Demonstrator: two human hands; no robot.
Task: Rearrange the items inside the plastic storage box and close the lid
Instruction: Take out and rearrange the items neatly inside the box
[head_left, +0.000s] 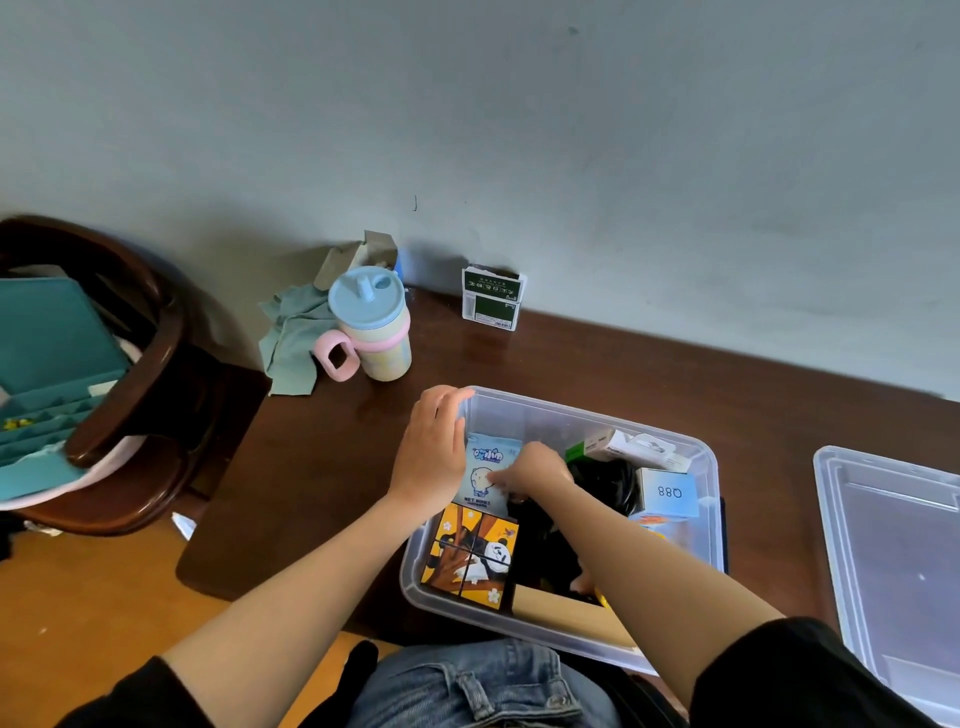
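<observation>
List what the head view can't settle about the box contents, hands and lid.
- Right hand fingertips: curled down at the wet wipes pack; grip unclear.
- Storage box middle: right forearm hides it; dark items beneath unreadable.
- Lid: cut off by the right edge.
- Left hand fingertips: over the box rim, contact unclear.

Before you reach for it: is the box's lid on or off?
Off: the lid lies on the table right of the open storage box.

Beside the clear box (582, 415) we see a pastel cup (371, 327) with blue lid and pink handle; inside it, a pale-blue wipes pack (485, 467) and an orange panda-print cube (472, 558); behind, a green-and-white carton (492, 300).
</observation>
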